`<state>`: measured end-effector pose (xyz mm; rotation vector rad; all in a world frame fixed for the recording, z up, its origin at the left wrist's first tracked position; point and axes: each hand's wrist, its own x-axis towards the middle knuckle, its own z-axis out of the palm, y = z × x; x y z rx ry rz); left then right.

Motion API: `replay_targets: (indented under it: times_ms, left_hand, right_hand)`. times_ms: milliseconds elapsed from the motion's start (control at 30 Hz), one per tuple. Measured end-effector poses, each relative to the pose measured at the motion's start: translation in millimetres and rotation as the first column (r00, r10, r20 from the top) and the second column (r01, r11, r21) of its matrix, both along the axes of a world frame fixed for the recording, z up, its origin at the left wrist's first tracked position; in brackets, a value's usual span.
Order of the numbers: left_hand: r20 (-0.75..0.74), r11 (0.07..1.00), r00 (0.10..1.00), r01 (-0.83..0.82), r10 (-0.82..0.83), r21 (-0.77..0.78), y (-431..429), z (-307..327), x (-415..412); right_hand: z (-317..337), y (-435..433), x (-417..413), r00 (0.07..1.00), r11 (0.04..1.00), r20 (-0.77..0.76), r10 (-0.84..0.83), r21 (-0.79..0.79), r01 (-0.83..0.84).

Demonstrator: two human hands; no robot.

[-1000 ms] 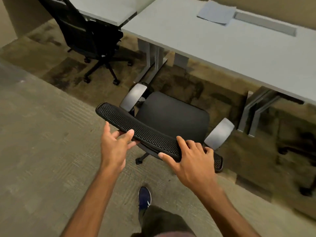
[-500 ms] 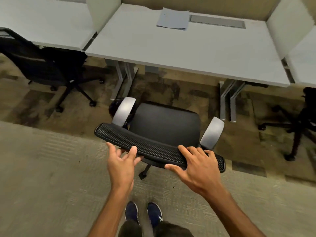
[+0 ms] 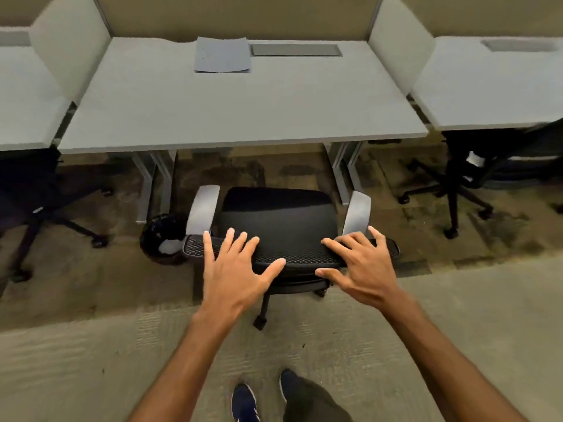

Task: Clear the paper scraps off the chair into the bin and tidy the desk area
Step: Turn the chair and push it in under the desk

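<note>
Black mesh chair backrest (image 3: 292,256) had swung square to the desk (image 3: 243,117). We kept left hand (image 3: 236,266) and right hand (image 3: 362,266) spread flat on it; seat (image 3: 277,217) carried no scraps.

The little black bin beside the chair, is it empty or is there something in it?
Not empty. The bin stands upright on the carpet left of the chair, and pale crumpled material shows inside it. How full it is, I cannot tell.
</note>
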<state>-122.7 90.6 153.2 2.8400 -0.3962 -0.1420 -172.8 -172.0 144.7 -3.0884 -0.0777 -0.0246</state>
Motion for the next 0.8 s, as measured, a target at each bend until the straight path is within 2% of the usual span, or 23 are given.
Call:
replay_targets:
  times_ms: [233, 533, 800]
  left_hand:
    - [0.018, 0.993, 0.997, 0.071, -0.073, 0.090, -39, -6, 46]
    - [0.111, 0.994, 0.994, 0.010, -0.022, 0.107, -107, -15, 122]
    - [0.109, 0.990, 0.993, -0.050, 0.036, 0.133, -143, -20, 185]
  right_hand:
    - [8, -51, 54, 0.999, 0.999, -0.013, 0.037, 0.034, -0.036]
    - [3, -126, 144, 0.993, 0.993, -0.022, 0.116, 0.029, -0.116]
    - [5, -163, 217, 0.982, 0.984, -0.053, 0.181, 0.021, -0.180]
